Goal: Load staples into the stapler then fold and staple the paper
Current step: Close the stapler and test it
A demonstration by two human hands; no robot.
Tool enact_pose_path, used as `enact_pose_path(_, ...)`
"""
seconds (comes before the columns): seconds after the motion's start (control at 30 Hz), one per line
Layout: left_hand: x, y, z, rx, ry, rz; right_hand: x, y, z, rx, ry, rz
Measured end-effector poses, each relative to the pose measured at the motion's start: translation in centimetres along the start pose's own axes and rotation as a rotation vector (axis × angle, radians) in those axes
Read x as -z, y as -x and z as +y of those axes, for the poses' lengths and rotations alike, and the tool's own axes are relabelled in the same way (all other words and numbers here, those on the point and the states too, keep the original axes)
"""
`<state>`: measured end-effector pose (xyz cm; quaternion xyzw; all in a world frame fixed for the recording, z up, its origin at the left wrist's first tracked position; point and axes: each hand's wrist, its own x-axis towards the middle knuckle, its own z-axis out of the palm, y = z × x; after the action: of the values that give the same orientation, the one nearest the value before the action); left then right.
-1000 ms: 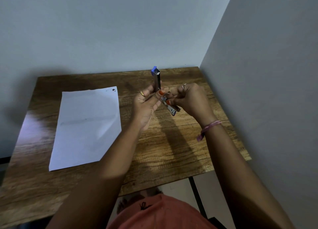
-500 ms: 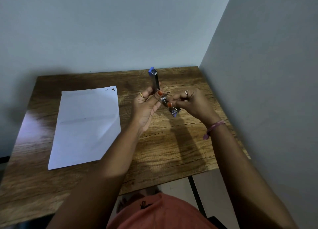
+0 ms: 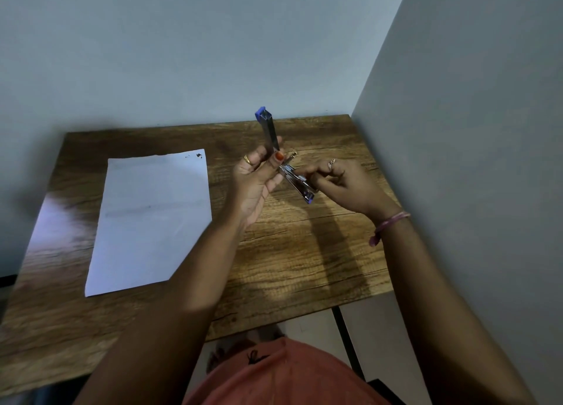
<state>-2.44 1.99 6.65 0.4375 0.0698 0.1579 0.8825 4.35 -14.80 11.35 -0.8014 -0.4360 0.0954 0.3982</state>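
Nearest the camera, a fold of orange-red clothing (image 3: pixel 283 377) fills the bottom edge, and both bare forearms reach out from it over the wooden table (image 3: pixel 304 252). The sheet of white paper (image 3: pixel 149 218) lies flat and unfolded on the left part of the table, well apart from both hands, with a small dark mark near its far right corner. A pink band (image 3: pixel 388 225) circles the right wrist. Above the table's middle, the left hand (image 3: pixel 256 185) grips the stapler (image 3: pixel 298 183) at its hinge end — thumb with an orange-red nail pressed against the metal, fingers curled behind it, a gold ring on one finger. The stapler is swung wide open: its top arm (image 3: pixel 269 130) stands nearly upright with a blue cap at the tip, while the lower metal part slants down toward the right, ending in a blue tip. The right hand (image 3: pixel 344 185) sits just beside that lower part, fingers curled and its fingertips (image 3: pixel 304 171) touching the open channel; it seems to pinch something small there, but whether that is a strip of staples is too small to tell. A silver ring shows on one right finger. Both hands hold the stapler up off the table surface, casting shadows on the wood. Beyond the table — two plain grey walls (image 3: pixel 213 54) meet in a corner at the far right.
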Motion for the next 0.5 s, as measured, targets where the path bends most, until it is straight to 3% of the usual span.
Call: enact_pose_path(0.5,1.3,-0.3,0.8,-0.006,0.025,-0.024,0.8,0.2,-0.4,0.049,0.066,-0.081)
